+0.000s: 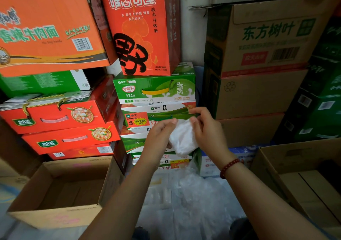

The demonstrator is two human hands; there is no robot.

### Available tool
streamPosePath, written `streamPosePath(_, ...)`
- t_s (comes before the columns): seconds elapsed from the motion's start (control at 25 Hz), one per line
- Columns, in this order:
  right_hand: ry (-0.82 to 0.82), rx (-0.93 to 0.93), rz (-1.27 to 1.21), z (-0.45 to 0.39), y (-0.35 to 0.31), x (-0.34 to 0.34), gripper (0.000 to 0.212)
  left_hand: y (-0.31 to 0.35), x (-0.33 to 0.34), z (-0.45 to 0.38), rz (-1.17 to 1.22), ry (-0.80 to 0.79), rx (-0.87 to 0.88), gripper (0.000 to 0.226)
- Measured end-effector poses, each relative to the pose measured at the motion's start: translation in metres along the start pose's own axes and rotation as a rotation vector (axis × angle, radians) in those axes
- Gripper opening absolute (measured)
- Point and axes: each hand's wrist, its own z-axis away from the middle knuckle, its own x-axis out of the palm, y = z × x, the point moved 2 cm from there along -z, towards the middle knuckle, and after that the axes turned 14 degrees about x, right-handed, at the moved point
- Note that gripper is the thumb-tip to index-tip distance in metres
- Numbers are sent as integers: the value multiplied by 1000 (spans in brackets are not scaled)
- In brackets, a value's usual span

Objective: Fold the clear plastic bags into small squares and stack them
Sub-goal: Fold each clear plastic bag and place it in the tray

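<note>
A clear plastic bag (182,138), folded down to a small whitish packet, is held up in the air between both hands in front of the stacked cartons. My left hand (159,136) grips its left edge, thumb near the top corner. My right hand (206,127) pinches its upper right side with thumb and fingers; a red bead bracelet sits on that wrist. Below the hands, a loose heap of crumpled clear plastic bags (193,193) lies on the floor.
An open cardboard box (60,190) stands at lower left and another open box (302,180) at lower right. Stacks of red, orange and green drink cartons (155,90) and brown cartons (258,73) wall in the back.
</note>
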Motion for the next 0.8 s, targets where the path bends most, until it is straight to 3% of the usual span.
streamPosePath(0.12,-106,-27,53,0,0,0,21,-6,-9,-2,-10,-270,-129,14)
streamPosePath(0.2,-114,6,-28,0,0,-1,19,-10,-10,-1,-19,-336,-169,18)
streamPosePath(0.32,-123,169,-177,0,1,-1,20,-12,-9,-3,17,-159,-178,14)
streamPosePath(0.48,-319,439,-158,-3,5,2,40,-16,-7,-4,65,36,-178,8)
streamPosePath(0.56,-395,489,-212,-3,6,3,43,-17,-5,-3,90,65,-186,7)
streamPosePath(0.68,-426,494,-308,-2,4,0,31,-13,-4,-1,80,59,-195,8)
streamPosePath(0.8,-394,464,-306,-3,3,-2,22,-9,-9,-3,-181,0,-171,15)
